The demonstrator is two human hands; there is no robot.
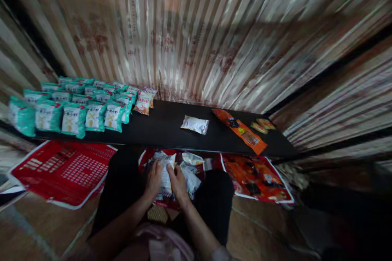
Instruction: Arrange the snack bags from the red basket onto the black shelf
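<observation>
Between my knees, my left hand (154, 181) and my right hand (178, 184) grip a white snack packet (165, 180) from its two sides. The fingers are curled round it, partly hidden behind it. The packet is over a red bag (142, 159) that holds more white packets (190, 175). Ahead on the black shelf (153, 132) lies a single white snack packet (195, 124), its printed side too blurred to read.
Several teal snack bags (73, 118) stand in rows at the shelf's left, beside red-and-white packets (143, 101). A long orange packet (240, 131) and small yellowish packets (262, 125) lie to the right. Red bags (65, 171) flank my legs; a striped curtain (171, 49) hangs behind.
</observation>
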